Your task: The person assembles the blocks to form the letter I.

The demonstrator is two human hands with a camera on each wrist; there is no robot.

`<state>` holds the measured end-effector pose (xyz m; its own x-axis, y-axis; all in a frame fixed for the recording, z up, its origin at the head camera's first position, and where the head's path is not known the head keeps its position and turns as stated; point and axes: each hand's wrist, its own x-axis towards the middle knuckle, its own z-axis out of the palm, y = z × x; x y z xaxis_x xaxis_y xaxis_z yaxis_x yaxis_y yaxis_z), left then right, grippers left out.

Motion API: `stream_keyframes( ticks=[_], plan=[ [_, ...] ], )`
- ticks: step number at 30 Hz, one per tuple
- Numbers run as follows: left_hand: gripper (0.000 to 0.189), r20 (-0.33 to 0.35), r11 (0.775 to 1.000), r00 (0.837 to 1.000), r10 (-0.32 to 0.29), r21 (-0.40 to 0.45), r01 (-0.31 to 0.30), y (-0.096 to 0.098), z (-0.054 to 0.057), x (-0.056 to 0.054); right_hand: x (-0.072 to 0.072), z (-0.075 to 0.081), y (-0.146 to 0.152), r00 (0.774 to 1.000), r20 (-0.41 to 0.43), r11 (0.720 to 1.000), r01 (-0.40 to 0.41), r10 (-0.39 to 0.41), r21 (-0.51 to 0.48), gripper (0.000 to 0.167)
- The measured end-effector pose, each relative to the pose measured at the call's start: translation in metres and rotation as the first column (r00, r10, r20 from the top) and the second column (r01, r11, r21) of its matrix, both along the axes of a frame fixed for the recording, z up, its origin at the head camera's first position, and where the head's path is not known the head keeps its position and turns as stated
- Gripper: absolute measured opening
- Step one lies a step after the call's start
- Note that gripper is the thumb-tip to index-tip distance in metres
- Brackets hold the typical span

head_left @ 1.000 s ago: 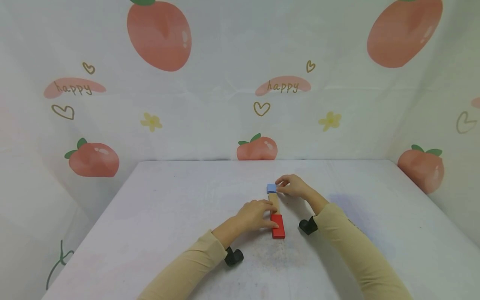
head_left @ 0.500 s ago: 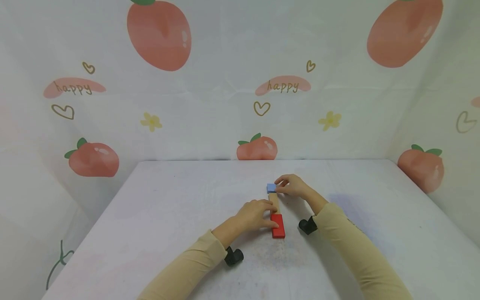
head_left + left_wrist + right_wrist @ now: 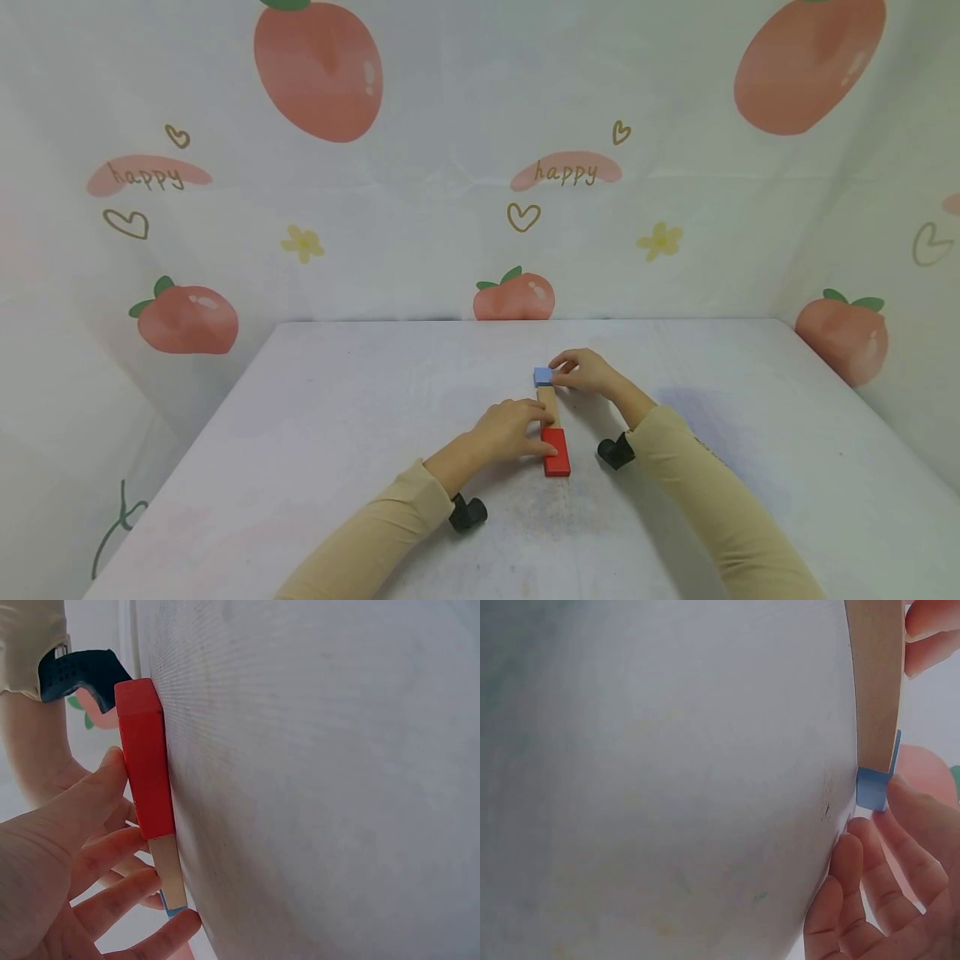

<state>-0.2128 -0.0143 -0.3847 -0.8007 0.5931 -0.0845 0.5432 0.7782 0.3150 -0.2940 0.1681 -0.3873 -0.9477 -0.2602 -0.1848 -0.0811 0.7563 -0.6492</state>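
Note:
A red block [image 3: 556, 452], a bare wooden strip [image 3: 548, 404] and a small blue piece [image 3: 543, 377] lie end to end in a line on the table. My left hand [image 3: 510, 429] reaches from the left, its thumb on the red block and its loosely bent fingers along the wooden strip. In the left wrist view the red block [image 3: 145, 761] looks thicker than the strip [image 3: 168, 870]. At the far end, the thumb of my right hand [image 3: 588, 372] touches the right edge of the blue piece. The right wrist view shows its other fingers lightly bent beside the blue piece [image 3: 871, 789], near the tabletop.
A white cloth covers the table [image 3: 360, 433]. Behind it hangs a white backdrop [image 3: 420, 167] with printed peaches, hearts and flowers. A black camera mount [image 3: 468, 514] sits below the left wrist, another mount [image 3: 617, 452] below the right.

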Motion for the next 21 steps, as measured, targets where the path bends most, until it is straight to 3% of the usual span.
stream_keyframes(
  ticks=[9,21],
  plan=[
    [0.046,0.006,1.000,1.000,0.001,-0.002,-0.001,0.0003,-0.0006,0.0000,0.0003,-0.0009,0.0005,1.000,0.000,1.000,0.006,-0.006,0.012,0.034],
    [0.046,-0.005,1.000,1.000,-0.003,-0.023,0.003,-0.0003,-0.0003,-0.0012,0.0025,0.0045,0.0075,0.998,-0.061,0.999,-0.030,0.031,0.014,0.035]
  ],
)
